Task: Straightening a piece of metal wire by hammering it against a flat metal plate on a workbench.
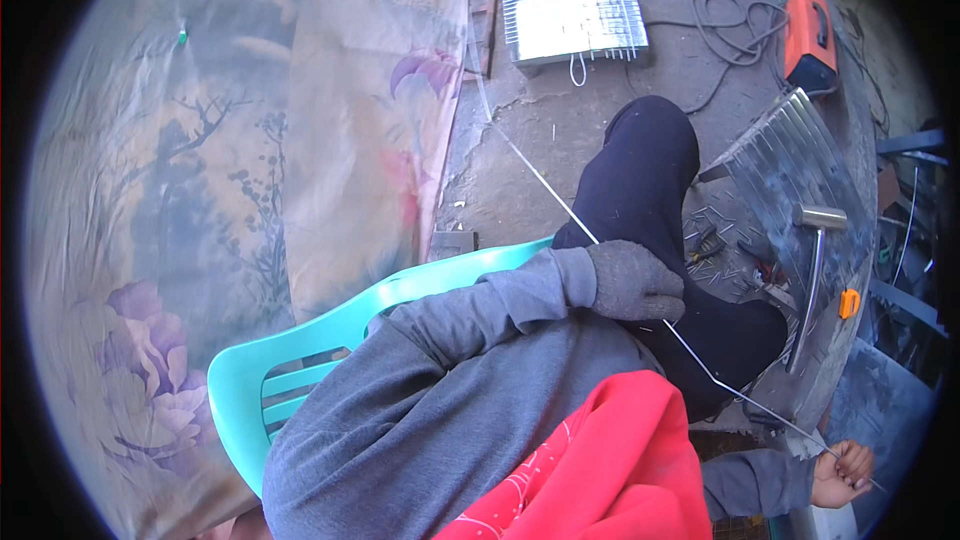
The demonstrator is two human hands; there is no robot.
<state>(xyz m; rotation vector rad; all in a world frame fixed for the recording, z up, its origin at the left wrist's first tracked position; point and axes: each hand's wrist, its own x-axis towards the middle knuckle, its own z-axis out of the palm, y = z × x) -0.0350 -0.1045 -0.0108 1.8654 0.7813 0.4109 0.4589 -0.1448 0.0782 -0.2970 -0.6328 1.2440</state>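
Note:
A long, thin metal rod (540, 177) runs slantwise across my lap, from the upper left down to the lower right. My left hand (635, 285), in a dark grey knitted glove, is closed around it above my dark trouser leg. Past the glove the rod bends at an angle. Farther down, near its lower end, my bare right hand (843, 473) grips it with curled fingers. A short tip sticks out beyond that hand. Below the rod, a hammer (820, 270) leans with its head up beside a slatted metal piece (790, 175).
A teal plastic chair (235, 405) is under me. Ahead lies a shiny metal grid (575, 20). An orange machine (810, 35) with a coiled cable (735, 30) stands at the far right. Pliers (706, 246) and metal scraps lie near my feet. A floral cloth (230, 190) hangs at left.

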